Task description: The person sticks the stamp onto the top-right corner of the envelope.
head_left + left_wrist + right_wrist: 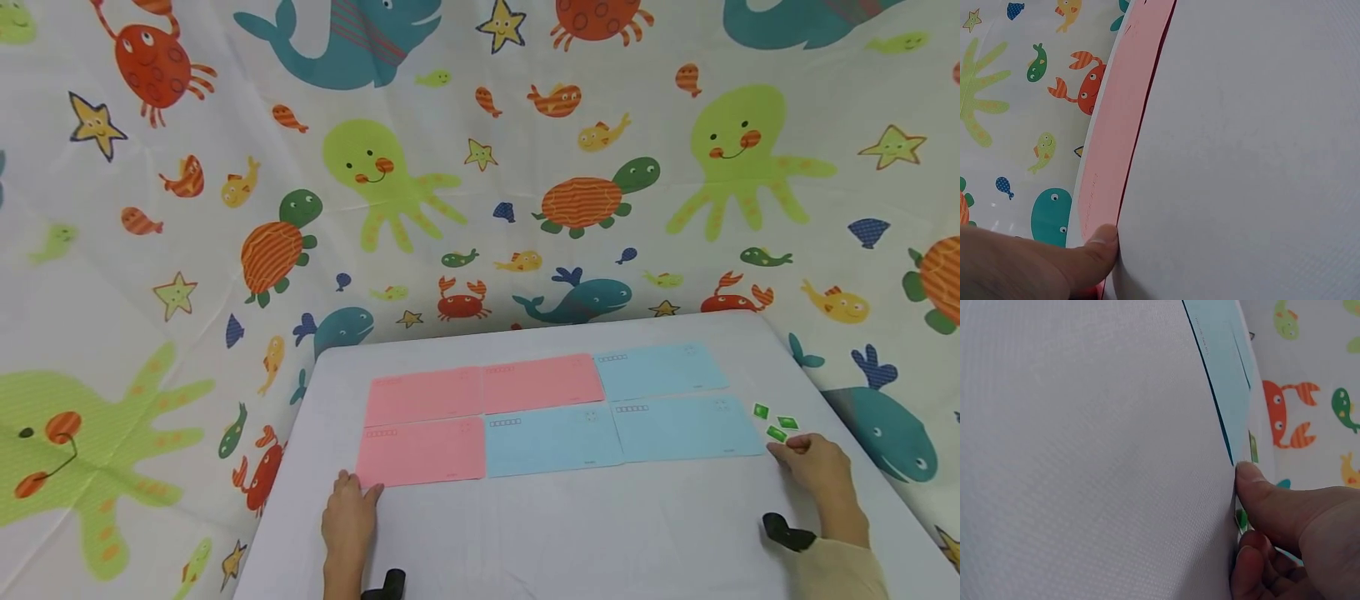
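Probably a curtained-off indoor corner, room type unclear: sea-animal-printed cloth (480,187) fills the upper frame behind a white-covered desk (562,533), lower centre.

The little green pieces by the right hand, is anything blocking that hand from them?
Nothing visible is in the way. In the head view, the three green pieces lie on the white table right by the right hand; I can't tell if it touches one.
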The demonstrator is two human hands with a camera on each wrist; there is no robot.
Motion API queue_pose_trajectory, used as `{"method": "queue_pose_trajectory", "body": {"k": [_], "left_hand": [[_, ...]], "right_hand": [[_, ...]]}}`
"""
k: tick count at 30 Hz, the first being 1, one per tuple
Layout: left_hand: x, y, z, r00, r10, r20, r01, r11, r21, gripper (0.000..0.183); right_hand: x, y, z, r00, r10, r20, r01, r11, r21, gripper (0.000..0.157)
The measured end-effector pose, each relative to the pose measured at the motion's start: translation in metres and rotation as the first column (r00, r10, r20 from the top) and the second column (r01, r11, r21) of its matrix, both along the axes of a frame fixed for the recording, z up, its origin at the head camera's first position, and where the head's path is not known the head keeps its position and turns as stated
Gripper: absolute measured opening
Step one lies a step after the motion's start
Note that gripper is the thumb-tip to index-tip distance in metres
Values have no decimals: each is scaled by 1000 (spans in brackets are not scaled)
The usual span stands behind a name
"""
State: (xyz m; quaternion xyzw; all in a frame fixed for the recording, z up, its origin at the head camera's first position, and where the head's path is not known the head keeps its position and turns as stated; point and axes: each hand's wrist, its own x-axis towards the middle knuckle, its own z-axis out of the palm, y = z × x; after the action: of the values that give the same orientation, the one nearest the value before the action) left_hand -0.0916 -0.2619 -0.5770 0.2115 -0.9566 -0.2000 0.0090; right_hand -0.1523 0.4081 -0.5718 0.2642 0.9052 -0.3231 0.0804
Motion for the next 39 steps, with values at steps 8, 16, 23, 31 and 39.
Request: {"method": "queue_pose_trajectory", "body": {"k": [8, 16, 23, 31, 39], "left_hand": [[2, 0, 0, 1000, 14, 12, -14, 1000, 1, 54], [3, 0, 0, 1000, 17, -9, -17, 1000, 1, 53], [3, 1, 1, 1000, 13, -4, -13, 1000, 19, 53], [2, 1, 2, 1000, 0, -28, 0, 1000, 21, 54], [2, 0, 2, 999, 8, -33, -7, 1000, 22, 53]], "right_hand": [[-1, 1, -2, 1000, 20, -20, -20, 1000, 12, 46], [-1, 0, -3, 999, 0, -37, 0, 1000, 1, 35], [2, 2, 0, 998, -17, -60, 17, 1000, -2, 42], [6, -3, 3, 994, -47, -99, 46, 999, -12, 42], [5, -5, 11, 985, -125, -123, 117, 991, -70, 45]]}}
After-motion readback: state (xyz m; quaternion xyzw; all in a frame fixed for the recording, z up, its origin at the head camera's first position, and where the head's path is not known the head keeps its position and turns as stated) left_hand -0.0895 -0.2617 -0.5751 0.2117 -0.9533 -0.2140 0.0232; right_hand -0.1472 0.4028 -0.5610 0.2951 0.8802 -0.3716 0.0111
